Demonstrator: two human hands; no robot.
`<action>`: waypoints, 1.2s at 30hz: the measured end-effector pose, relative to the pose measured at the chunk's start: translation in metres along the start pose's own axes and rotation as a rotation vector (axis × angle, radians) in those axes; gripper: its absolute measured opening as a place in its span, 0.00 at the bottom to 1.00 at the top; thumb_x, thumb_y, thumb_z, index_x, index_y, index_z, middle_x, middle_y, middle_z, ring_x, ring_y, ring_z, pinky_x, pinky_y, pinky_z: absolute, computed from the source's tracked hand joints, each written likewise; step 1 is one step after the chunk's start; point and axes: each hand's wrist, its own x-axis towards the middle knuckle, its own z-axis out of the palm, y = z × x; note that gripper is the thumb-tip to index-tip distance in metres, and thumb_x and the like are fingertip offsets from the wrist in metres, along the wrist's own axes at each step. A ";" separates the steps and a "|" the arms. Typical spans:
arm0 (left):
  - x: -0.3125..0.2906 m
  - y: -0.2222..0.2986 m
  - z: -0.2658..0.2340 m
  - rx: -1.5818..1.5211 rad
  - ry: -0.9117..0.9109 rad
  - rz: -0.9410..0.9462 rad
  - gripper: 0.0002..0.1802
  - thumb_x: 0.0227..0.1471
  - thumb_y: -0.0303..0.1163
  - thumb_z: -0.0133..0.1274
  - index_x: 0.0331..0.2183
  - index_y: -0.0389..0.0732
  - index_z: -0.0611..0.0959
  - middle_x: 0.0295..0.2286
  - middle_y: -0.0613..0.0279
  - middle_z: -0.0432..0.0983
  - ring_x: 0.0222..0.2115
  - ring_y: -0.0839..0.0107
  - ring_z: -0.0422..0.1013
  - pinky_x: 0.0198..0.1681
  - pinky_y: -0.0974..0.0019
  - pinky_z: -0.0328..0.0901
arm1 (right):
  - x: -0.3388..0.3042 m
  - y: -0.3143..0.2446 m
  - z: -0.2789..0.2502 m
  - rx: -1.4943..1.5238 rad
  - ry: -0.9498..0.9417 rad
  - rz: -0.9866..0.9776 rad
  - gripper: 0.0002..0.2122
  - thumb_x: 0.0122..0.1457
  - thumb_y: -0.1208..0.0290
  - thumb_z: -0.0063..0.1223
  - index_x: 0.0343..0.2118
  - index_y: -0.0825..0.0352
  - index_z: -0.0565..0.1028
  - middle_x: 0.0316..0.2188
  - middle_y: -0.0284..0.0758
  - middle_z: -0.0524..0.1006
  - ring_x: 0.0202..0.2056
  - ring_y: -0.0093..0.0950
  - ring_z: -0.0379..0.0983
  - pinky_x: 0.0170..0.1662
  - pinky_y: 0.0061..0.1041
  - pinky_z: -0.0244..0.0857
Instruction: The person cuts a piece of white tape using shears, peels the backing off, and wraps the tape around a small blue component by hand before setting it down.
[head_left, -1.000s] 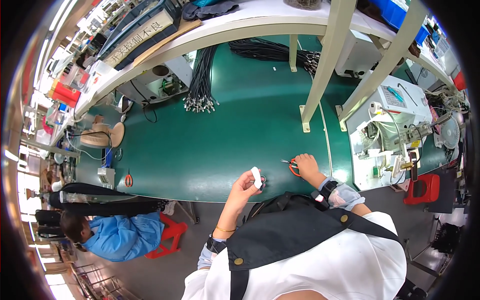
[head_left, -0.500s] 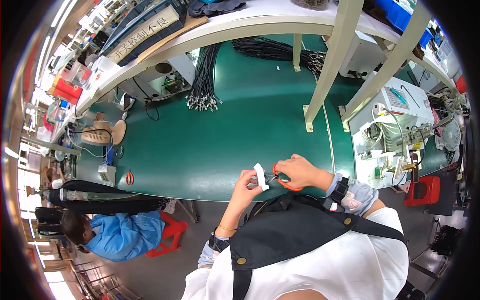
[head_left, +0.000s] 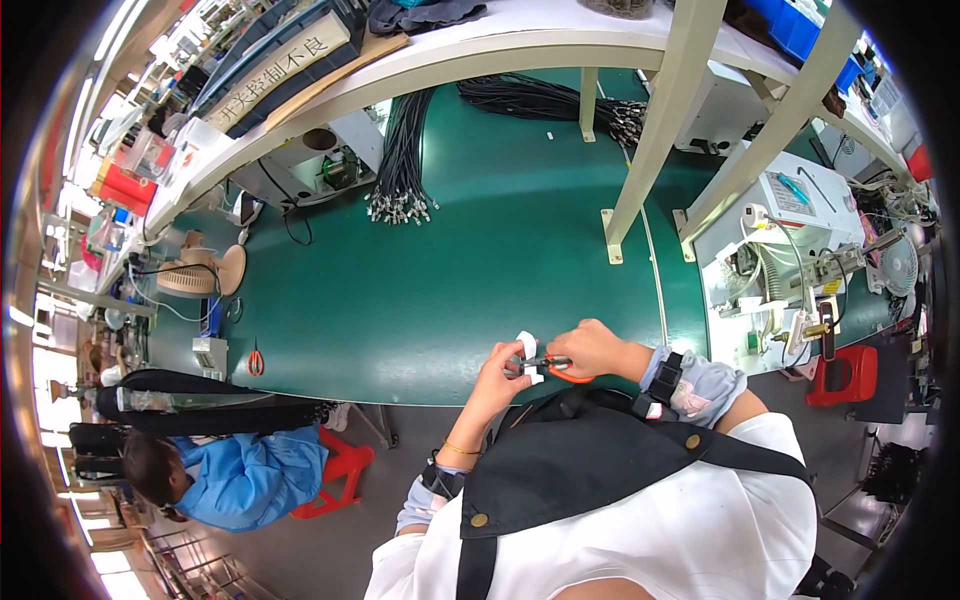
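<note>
My left hand (head_left: 494,380) is closed on a short curved white strip (head_left: 528,343) near the front edge of the green worktable (head_left: 400,330). Orange-handled scissors (head_left: 569,377) are gripped in my right hand (head_left: 594,348). Their dark blades point left and lie across the strip, close to my left fingertips. Whether the blades have cut into it is too small to make out.
Two bundles of black cables (head_left: 405,150) lie toward the back. A second pair of orange scissors (head_left: 256,360) and a beige fan (head_left: 205,270) are at left. A shelf post (head_left: 650,140) and white machine (head_left: 790,200) stand right. A person in blue (head_left: 250,475) sits at left.
The scissors have moved left onto the white strip, and my right hand has come closer to my left. Earlier the blades were just right of the strip.
</note>
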 end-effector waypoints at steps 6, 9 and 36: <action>0.023 -0.076 -0.013 0.334 0.314 0.011 0.33 0.35 0.22 0.59 0.46 0.44 0.68 0.34 0.61 0.64 0.28 0.66 0.66 0.31 0.66 0.64 | -0.008 0.043 0.046 -0.209 0.089 0.191 0.08 0.44 0.63 0.53 0.28 0.58 0.72 0.28 0.31 0.71 0.32 0.28 0.70 0.34 0.30 0.60; 0.026 -0.086 -0.018 0.500 0.403 -0.081 0.35 0.36 0.26 0.59 0.49 0.45 0.64 0.37 0.57 0.64 0.35 0.60 0.66 0.37 0.64 0.63 | -0.011 0.053 0.046 -0.269 0.186 0.314 0.09 0.44 0.64 0.53 0.30 0.58 0.73 0.29 0.33 0.71 0.33 0.31 0.70 0.37 0.29 0.60; -0.037 0.046 -0.073 -0.144 0.001 0.063 0.16 0.46 0.29 0.52 0.39 0.36 0.75 0.42 0.62 0.65 0.39 0.75 0.63 0.43 0.72 0.59 | 0.072 -0.074 -0.022 1.535 0.465 0.334 0.06 0.52 0.68 0.53 0.28 0.65 0.72 0.23 0.25 0.71 0.24 0.15 0.65 0.28 0.15 0.58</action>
